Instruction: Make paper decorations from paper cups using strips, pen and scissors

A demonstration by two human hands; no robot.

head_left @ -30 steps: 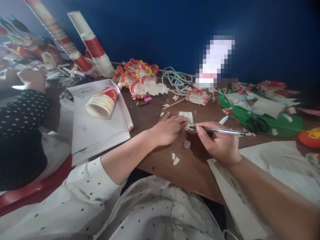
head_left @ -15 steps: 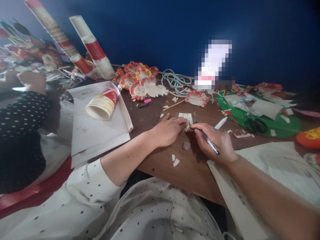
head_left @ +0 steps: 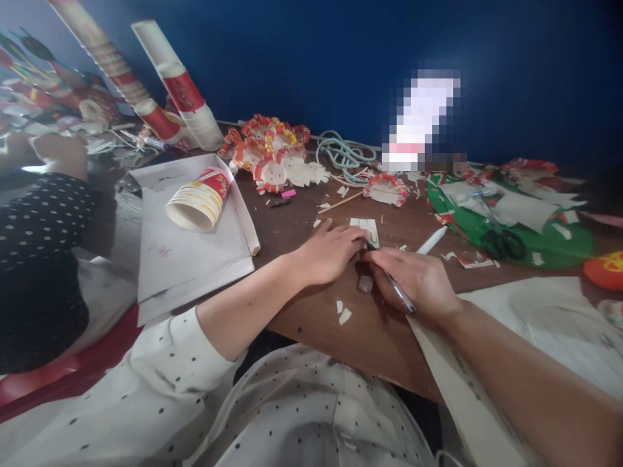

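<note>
My left hand [head_left: 331, 254] lies flat on the brown table, its fingertips pressing a small piece of white paper [head_left: 368, 227]. In my right hand [head_left: 418, 277] is a pen [head_left: 401, 295], with its tip down at the paper's near side, close to my left fingertips. The marks on the paper are too small to make out. Just below the two hands sits a small greyish block [head_left: 365, 283]. Two white paper scraps [head_left: 344, 316] lie nearer the table's front edge. A white pen-like stick [head_left: 433, 240] rests beyond my right hand.
To the left, a shallow white box lid [head_left: 195, 272] holds stacked paper cups [head_left: 197, 201]. Red-and-white paper crafts [head_left: 272, 152] and pale blue cord [head_left: 345, 155] lie behind. Scissors [head_left: 503, 243] rest on a green disc [head_left: 559, 250]. Another person's dotted sleeve [head_left: 46, 214] is at far left.
My right hand has shifted slightly down and left with the pen, whose tip is now nearer my left fingertips. My left hand stays on the paper. The view has moved slightly.
</note>
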